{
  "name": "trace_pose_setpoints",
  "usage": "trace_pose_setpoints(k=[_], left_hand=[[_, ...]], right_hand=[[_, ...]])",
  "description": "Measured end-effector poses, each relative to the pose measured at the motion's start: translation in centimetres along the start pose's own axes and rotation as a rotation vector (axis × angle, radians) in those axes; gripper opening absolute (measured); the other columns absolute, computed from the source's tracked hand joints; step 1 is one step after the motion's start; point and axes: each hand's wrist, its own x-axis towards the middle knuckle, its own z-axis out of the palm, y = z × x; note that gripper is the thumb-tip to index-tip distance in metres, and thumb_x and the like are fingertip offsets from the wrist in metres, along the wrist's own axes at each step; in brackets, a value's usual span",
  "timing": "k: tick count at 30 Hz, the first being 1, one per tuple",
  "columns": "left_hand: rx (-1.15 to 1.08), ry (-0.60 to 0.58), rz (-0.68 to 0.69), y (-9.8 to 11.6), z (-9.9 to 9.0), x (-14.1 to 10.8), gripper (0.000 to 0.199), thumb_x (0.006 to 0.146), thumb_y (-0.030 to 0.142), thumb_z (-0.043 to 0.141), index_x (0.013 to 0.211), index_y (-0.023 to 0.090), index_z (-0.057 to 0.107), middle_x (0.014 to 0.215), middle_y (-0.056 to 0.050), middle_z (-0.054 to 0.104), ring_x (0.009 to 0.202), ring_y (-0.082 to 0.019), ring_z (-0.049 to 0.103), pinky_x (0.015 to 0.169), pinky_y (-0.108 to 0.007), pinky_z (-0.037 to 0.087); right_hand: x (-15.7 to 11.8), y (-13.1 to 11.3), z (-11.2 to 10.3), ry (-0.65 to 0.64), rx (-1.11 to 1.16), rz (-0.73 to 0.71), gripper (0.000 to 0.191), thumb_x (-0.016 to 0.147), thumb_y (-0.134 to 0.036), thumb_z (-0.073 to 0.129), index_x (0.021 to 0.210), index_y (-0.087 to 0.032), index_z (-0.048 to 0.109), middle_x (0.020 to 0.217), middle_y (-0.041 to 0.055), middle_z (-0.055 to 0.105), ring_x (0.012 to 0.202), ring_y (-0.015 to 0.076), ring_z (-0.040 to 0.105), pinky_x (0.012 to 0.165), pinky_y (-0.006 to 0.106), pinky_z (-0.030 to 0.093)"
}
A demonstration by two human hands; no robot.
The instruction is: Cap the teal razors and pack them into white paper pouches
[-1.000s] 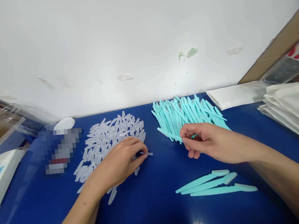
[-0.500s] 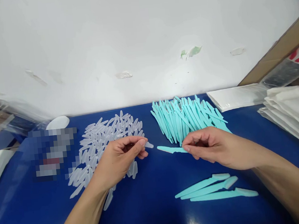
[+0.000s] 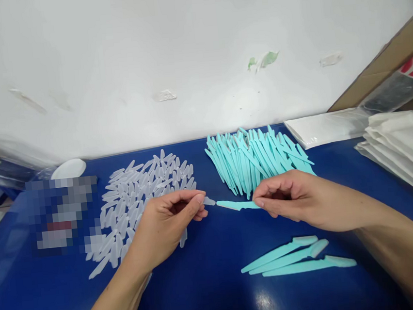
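Observation:
My left hand (image 3: 178, 216) pinches a small translucent cap (image 3: 209, 201), whose end points right. Facing it, my right hand (image 3: 291, 198) grips a turquoise razor (image 3: 236, 204) by its handle, the blade end pointing left. Cap and razor tip are very close; whether they touch I cannot tell. A spread of translucent caps (image 3: 136, 186) lies behind and left of my left hand. Beyond my right hand is a pile of turquoise razors (image 3: 254, 155). Several more lie nearer me, among them a razor with a whitish cover over its blade (image 3: 308, 265).
The blue table (image 3: 198, 292) meets a white wall (image 3: 144, 44). White folded bags (image 3: 402, 141) are stacked at the right, beside a flat plastic packet (image 3: 324, 129). A white round lid (image 3: 69, 168) and a blurred patch are at the left.
The gap between the cap in my left hand and the razor tip has narrowed. The view has shifted slightly, and both hands keep their grips.

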Motion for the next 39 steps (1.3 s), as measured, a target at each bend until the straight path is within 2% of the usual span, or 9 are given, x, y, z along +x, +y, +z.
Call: trace_pose_setpoints(k=[4, 12, 20, 32, 36, 39], left_hand=[[-0.005, -0.023, 0.015, -0.1, 0.4, 0.0, 0.030, 0.087, 0.049, 0.086, 0.102, 0.022, 0.086, 0.081, -0.003, 0.084, 0.074, -0.015, 0.079, 0.072, -0.020, 0.066], [0.014, 0.002, 0.038, 0.0, 0.2, 0.1, 0.028, 0.088, 0.048, 0.086, 0.101, 0.023, 0.086, 0.079, -0.003, 0.084, 0.073, -0.015, 0.079, 0.071, -0.020, 0.065], [-0.002, 0.032, 0.061, 0.0, -0.1, -0.1, 0.023, 0.089, 0.046, 0.085, 0.098, 0.025, 0.087, 0.078, -0.001, 0.083, 0.071, -0.013, 0.078, 0.070, -0.018, 0.065], [-0.034, -0.161, -0.009, -0.3, 3.2, -1.1, 0.016, 0.094, 0.040, 0.079, 0.099, 0.026, 0.087, 0.080, 0.000, 0.083, 0.074, -0.013, 0.077, 0.071, -0.019, 0.063], [-0.025, -0.191, -0.030, -0.3, 3.4, -1.1, 0.019, 0.095, 0.040, 0.077, 0.100, 0.024, 0.086, 0.080, -0.001, 0.082, 0.075, -0.015, 0.077, 0.073, -0.022, 0.063], [0.086, -0.240, 0.030, 0.2, 3.4, -1.5, 0.021, 0.098, 0.040, 0.073, 0.107, 0.025, 0.085, 0.084, -0.001, 0.081, 0.077, -0.016, 0.075, 0.072, -0.024, 0.060]], right_hand=[[0.0, -0.1, 0.0, -0.010, -0.023, -0.002, 0.024, 0.099, -0.040, 0.067, 0.086, -0.021, 0.067, 0.071, -0.0050, 0.047, 0.062, 0.0099, 0.036, 0.055, 0.025, 0.030], [-0.1, -0.2, -0.4, -0.004, -0.020, -0.012, 0.020, 0.096, -0.034, 0.071, 0.083, -0.021, 0.065, 0.070, -0.0060, 0.044, 0.060, 0.0089, 0.034, 0.054, 0.024, 0.029], [-0.2, -0.3, -0.4, -0.002, -0.038, -0.016, 0.023, 0.098, -0.037, 0.067, 0.083, -0.021, 0.064, 0.071, -0.0055, 0.045, 0.061, 0.0099, 0.035, 0.055, 0.025, 0.030], [0.2, -0.3, 0.2, -0.045, -0.087, 0.026, 0.019, 0.098, -0.039, 0.068, 0.090, -0.022, 0.071, 0.071, -0.0053, 0.048, 0.062, 0.0110, 0.037, 0.055, 0.026, 0.031], [0.3, -0.4, 0.4, -0.044, -0.135, -0.003, 0.021, 0.098, -0.040, 0.067, 0.089, -0.021, 0.071, 0.069, -0.0054, 0.049, 0.060, 0.0102, 0.037, 0.053, 0.024, 0.031], [0.0, -0.7, 0.4, -0.035, -0.213, -0.041, 0.021, 0.099, -0.039, 0.064, 0.090, -0.021, 0.073, 0.067, -0.0052, 0.049, 0.058, 0.0100, 0.035, 0.051, 0.024, 0.029]])
